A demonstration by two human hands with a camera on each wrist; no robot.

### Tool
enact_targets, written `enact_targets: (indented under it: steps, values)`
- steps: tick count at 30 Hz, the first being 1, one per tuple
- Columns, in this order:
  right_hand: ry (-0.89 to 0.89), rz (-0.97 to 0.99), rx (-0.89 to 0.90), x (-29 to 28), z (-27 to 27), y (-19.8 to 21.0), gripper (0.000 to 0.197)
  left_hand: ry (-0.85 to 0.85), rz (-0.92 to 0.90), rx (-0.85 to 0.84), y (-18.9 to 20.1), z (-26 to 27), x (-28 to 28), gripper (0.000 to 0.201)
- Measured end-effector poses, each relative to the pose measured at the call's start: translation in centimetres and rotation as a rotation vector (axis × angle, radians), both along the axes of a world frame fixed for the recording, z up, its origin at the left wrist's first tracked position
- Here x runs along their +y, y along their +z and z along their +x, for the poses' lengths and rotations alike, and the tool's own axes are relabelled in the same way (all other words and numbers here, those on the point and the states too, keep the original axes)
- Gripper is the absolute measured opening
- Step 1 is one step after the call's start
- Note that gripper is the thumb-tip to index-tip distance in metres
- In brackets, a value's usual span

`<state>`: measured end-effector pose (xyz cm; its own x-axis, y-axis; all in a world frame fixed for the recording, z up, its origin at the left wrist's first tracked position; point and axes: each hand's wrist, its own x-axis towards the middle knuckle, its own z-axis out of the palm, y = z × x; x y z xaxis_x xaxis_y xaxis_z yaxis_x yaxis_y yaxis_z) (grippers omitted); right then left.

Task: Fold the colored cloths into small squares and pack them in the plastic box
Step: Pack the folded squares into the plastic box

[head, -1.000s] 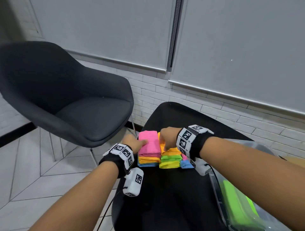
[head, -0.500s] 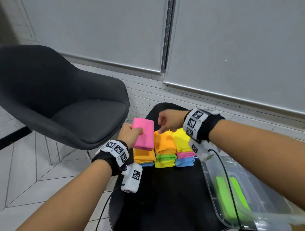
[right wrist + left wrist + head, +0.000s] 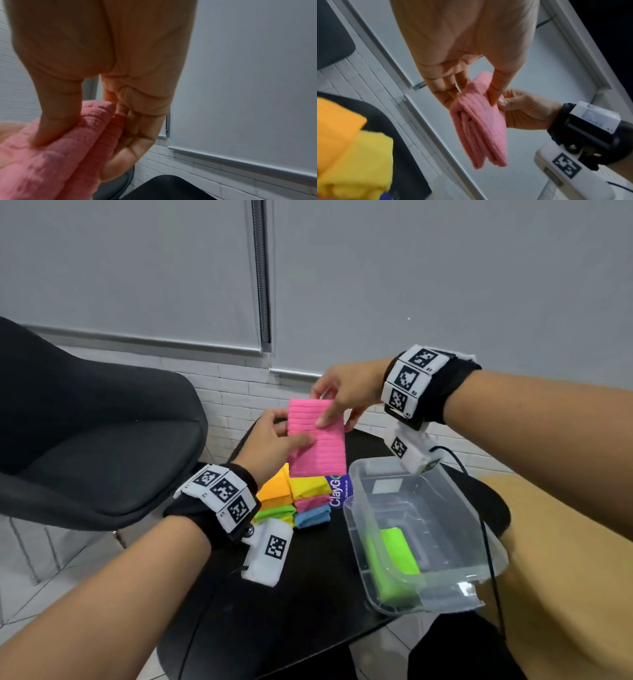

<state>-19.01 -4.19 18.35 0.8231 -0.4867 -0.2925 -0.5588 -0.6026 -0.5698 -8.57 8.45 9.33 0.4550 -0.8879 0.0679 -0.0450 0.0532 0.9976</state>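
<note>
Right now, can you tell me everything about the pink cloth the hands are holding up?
The bright pink ribbed cloth looks soft, like towelling, with raised ridges running across it. It is folded into a thick oblong of several layers, not yet a small square. It hangs upright in the air above the stack of folded colored cloths on the black table, touching neither. The left hand pinches its left edge, thumb on the front. The right hand pinches its top right corner.
</note>
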Motion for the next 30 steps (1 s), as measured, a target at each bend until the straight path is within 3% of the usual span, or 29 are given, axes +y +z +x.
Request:
enact_targets:
  steps: [3,7,11,14,19,25,30]
  values:
    - [-0.048,-0.045,0.069,-1.8,-4.1,-0.3,0.016,-0.082,-0.006,0.028,-1.4,-2.5,-1.3,0.046]
    - [-0.09,-0.109,0.257,-4.3,-9.2,-2.2,0.018,-0.115,0.164,0.007,-4.3,-5.3,-3.1,0.043]
    - [-0.062,-0.159,0.471,-5.3,-12.3,-6.6,0.024,-0.167,0.32,-0.207,-7.8,-7.5,-4.7,0.043]
    - [-0.001,-0.153,0.596,-5.4,-12.8,-10.2,0.021,-0.167,0.362,-0.374,-8.7,-8.3,-5.2,0.048]
    - [0.044,-0.091,0.717,-5.5,-13.0,-13.4,0.026,-0.165,0.351,-0.358,-9.0,-8.2,-6.0,0.058]
    - [0.312,-0.436,0.97,-4.6,-11.7,-16.3,0.031,-0.212,0.342,-0.357,-8.4,-8.7,-5.8,0.067]
    - [0.376,-0.54,1.071,-4.6,-10.3,-17.1,0.03,-0.212,0.338,-0.369,-8.2,-8.7,-5.8,0.07]
